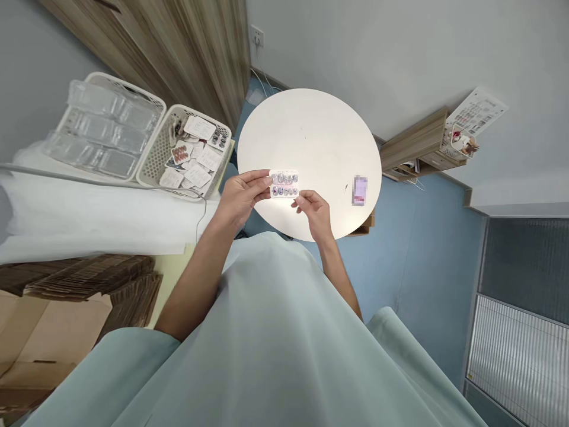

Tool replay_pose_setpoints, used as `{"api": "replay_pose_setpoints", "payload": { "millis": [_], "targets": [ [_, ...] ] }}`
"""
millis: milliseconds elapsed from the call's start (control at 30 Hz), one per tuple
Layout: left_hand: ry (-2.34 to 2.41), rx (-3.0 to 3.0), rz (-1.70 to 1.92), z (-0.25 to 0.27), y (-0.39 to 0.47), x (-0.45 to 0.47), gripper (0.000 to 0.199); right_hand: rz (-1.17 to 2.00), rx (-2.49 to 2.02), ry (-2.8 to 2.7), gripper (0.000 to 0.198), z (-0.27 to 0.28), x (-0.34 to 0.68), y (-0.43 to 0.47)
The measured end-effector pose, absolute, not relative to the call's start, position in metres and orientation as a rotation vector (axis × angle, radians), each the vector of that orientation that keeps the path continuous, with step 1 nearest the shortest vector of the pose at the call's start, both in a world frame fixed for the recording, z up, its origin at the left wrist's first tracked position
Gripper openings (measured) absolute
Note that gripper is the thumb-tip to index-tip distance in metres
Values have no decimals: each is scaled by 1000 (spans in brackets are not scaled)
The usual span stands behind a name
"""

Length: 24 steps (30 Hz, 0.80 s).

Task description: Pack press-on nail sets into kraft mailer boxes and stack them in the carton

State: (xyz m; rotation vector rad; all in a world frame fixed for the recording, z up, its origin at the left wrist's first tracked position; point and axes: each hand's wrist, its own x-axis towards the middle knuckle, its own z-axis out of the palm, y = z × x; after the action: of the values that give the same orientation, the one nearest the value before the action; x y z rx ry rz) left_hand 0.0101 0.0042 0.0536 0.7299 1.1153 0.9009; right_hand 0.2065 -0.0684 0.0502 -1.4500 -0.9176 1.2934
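Observation:
A white card of press-on nails is held up over the round white table, its two rows of shiny, decorated nails facing me. My left hand grips the card's left edge between thumb and fingers. At the lower right corner, the thumb and fingertips of my right hand are pinched together on the card; the other fingers are curled in. The card looks about level, with its face unobstructed except at the gripped edges.
On the round table lies a blurred purple phone-like object. To the left are a basket of nail cards and a basket of clear plastic boxes. Flattened cardboard is stacked below. A wooden shelf stands right.

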Motion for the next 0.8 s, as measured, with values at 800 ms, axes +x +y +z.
{"api": "replay_pose_setpoints", "payload": {
  "millis": [800],
  "targets": [
    [1107,981,750,70,-9,5,66,943,-1548,-1646,66,56,225,-55]
  ]
}}
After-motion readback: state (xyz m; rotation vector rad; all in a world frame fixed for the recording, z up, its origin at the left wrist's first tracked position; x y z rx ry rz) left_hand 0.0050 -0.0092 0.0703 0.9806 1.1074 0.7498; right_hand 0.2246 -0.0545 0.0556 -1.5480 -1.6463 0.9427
